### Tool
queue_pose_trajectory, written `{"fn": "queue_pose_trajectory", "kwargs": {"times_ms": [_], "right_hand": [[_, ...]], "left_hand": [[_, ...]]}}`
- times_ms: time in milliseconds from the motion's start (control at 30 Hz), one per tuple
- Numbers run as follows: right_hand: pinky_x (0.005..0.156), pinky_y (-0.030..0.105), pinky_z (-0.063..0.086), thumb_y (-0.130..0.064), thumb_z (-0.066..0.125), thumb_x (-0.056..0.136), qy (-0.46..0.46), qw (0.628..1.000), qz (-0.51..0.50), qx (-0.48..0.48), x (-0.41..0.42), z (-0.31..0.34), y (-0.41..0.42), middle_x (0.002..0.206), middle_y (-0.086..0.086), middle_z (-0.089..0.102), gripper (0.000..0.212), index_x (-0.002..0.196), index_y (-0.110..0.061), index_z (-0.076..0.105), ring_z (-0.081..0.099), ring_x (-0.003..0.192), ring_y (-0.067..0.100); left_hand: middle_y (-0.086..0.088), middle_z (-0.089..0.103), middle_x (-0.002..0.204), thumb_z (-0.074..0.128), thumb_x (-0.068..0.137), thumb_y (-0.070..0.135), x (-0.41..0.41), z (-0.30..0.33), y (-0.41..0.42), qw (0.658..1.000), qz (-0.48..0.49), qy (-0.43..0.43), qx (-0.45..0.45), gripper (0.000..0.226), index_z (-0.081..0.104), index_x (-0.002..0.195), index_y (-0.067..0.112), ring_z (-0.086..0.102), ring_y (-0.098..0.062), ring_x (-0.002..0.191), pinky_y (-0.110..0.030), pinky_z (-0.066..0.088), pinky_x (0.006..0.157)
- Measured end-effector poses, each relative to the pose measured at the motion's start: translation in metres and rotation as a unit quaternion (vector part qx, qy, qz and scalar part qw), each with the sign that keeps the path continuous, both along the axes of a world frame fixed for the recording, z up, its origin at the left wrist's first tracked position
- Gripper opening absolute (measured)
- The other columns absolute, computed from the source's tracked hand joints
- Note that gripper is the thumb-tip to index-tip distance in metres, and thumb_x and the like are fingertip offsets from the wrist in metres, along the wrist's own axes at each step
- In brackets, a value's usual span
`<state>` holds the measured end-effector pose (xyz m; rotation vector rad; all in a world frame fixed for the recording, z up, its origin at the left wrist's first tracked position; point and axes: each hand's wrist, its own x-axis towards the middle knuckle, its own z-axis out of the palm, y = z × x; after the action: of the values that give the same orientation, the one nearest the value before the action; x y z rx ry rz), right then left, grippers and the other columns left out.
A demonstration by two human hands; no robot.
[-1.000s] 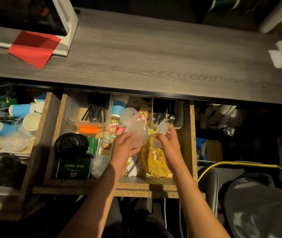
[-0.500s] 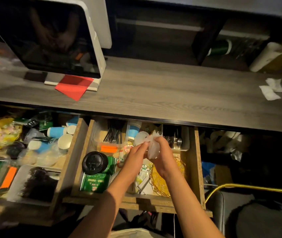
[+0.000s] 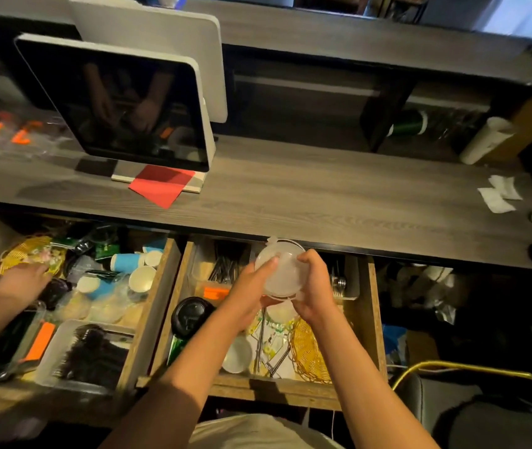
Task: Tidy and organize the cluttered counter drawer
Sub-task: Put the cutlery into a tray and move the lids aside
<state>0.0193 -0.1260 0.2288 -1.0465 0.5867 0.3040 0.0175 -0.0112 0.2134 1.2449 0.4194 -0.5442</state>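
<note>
Both hands hold a stack of translucent plastic lids point(image 3: 280, 272) above the rear half of the open drawer point(image 3: 372, 319), just in front of the counter edge point(image 3: 322, 246). The left hand point(image 3: 247, 294) has its fingers curled up the left side of the stack with the thumb lying across its face; the right hand point(image 3: 314, 288) has its fingers wrapped round the right rim, clamped on it. The stack is round, so it has no true long axis; its broad face is tilted up toward the camera and slightly toward the counter, with a small pull tab projecting from the rim on the side nearest the counter edge. How many lids make up the stack cannot be told. Risk, as a judgement: the lids appear thin and slick, held mainly by the rims, so uneven squeeze could fan them apart and drop them back into the drawer. Directly below the stack lie a white cup point(image 3: 238, 354), a yellow woven basket point(image 3: 310, 351) and loose packets; a fall there would scatter them further. The black lids point(image 3: 190, 314) to the left of the stack and the clear tray of cutlery point(image 3: 222, 270) beside it leave little free floor for setting the stack down flat. Another person's hand point(image 3: 20, 280) works in the neighbouring drawer well left of the stack, apart from it.
</note>
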Motion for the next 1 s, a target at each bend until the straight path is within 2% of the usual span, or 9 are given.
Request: {"fn": "queue_pose_trajectory", "kwargs": {"times_ms": [100,200,267,433,533,600,767,900,1000], "right_hand": [[0.067,0.031,0.041,-0.019,0.048,0.096,-0.017,0.976,0.015,-0.216,0.004,-0.003,0.008,0.087,0.004,0.057,0.017,0.084,-0.016,0.06,0.053,0.083,0.018],[0.075,0.031,0.049,-0.026,0.049,0.101,-0.073,0.955,0.025,-0.287,0.005,-0.014,0.016,0.093,0.001,0.067,0.024,0.091,-0.022,0.069,0.061,0.088,0.016],[0.073,0.03,0.051,-0.029,0.048,0.102,-0.109,0.94,0.031,-0.323,0.004,-0.021,0.022,0.086,-0.001,0.069,0.027,0.094,-0.02,0.072,0.063,0.081,0.012],[0.07,0.023,0.053,-0.022,0.056,0.099,-0.127,0.938,0.031,-0.322,0.002,-0.039,0.035,0.088,-0.005,0.072,0.019,0.092,-0.026,0.073,0.066,0.082,0.006],[0.078,0.04,0.056,-0.022,0.054,0.1,-0.116,0.937,0.058,-0.325,0.001,-0.054,0.042,0.095,0.005,0.072,0.022,0.094,-0.021,0.075,0.067,0.091,0.022],[0.084,0.044,0.056,-0.023,0.052,0.101,-0.121,0.92,0.082,-0.365,0.004,-0.059,0.045,0.099,0.004,0.072,0.024,0.104,-0.017,0.076,0.066,0.094,0.02],[0.085,0.031,0.052,-0.021,0.054,0.1,-0.132,0.914,0.08,-0.376,0.011,-0.049,0.053,0.098,-0.008,0.069,0.019,0.099,-0.031,0.07,0.063,0.098,0.011],[0.075,0.008,0.048,-0.019,0.061,0.097,-0.156,0.902,0.04,-0.399,0.019,-0.041,0.045,0.092,-0.014,0.07,0.016,0.106,-0.021,0.074,0.062,0.084,-0.009],[0.075,0.006,0.045,-0.019,0.064,0.095,-0.163,0.867,0.011,-0.472,0.021,-0.041,0.039,0.095,-0.012,0.068,0.017,0.107,-0.015,0.075,0.056,0.082,-0.012]], "left_hand": [[-0.013,0.068,0.114,0.051,0.102,0.021,-0.001,0.002,0.004,0.999,0.041,-0.001,-0.006,0.023,0.06,0.123,0.016,0.067,-0.028,0.101,-0.038,0.059,0.074],[-0.006,0.07,0.111,0.051,0.102,0.016,0.001,-0.002,0.011,0.995,0.015,-0.07,0.073,0.02,0.062,0.117,0.024,0.067,-0.022,0.103,-0.039,0.056,0.087],[-0.005,0.071,0.109,0.052,0.101,0.014,0.0,-0.003,0.016,0.994,0.019,-0.075,0.075,0.022,0.063,0.117,0.024,0.068,-0.021,0.101,-0.036,0.057,0.084],[-0.012,0.066,0.119,0.056,0.098,0.032,-0.008,-0.015,0.031,0.994,0.067,0.068,-0.048,0.03,0.059,0.126,0.022,0.066,-0.032,0.106,-0.055,0.057,0.084],[-0.008,0.067,0.113,0.049,0.101,0.041,-0.008,-0.021,0.034,0.992,0.111,0.053,-0.02,0.031,0.059,0.126,0.025,0.067,-0.025,0.098,-0.04,0.059,0.064],[-0.005,0.067,0.111,0.045,0.104,0.034,-0.007,-0.025,0.036,0.992,0.123,0.01,0.027,0.03,0.059,0.128,0.023,0.066,-0.022,0.099,-0.033,0.056,0.064],[-0.008,0.07,0.111,0.049,0.103,0.026,0.0,-0.027,0.042,0.989,0.147,-0.016,0.029,0.024,0.065,0.119,0.021,0.067,-0.025,0.103,-0.033,0.057,0.076],[-0.011,0.064,0.123,0.053,0.099,0.035,0.006,-0.024,0.044,0.989,0.139,0.022,-0.048,0.027,0.063,0.122,0.024,0.063,-0.031,0.111,-0.039,0.058,0.065],[-0.009,0.062,0.128,0.054,0.099,0.036,0.01,-0.022,0.042,0.989,0.125,0.024,-0.072,0.029,0.062,0.125,0.027,0.061,-0.032,0.114,-0.047,0.058,0.069]]}}
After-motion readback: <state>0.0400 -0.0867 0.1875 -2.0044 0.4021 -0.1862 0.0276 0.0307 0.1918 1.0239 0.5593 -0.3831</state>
